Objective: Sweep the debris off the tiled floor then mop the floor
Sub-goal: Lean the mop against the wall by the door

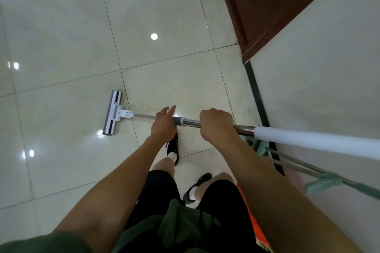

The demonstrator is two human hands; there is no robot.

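Observation:
A flat mop with a white and grey head (113, 112) lies on the glossy cream tiled floor (67, 51) to my left. Its metal pole (188, 121) runs right into a white sleeve (308, 139). My right hand (217, 124) grips the pole near the middle. My left hand (164, 122) rests on the pole just left of a grey collar, with fingers extended. No debris shows on the tiles.
A dark red-brown door (267, 2) stands at the upper right beside a white wall (318, 68) with a dark skirting. A teal-handled broom (320, 178) leans against that wall by my right arm. My feet in black shoes stand below the pole.

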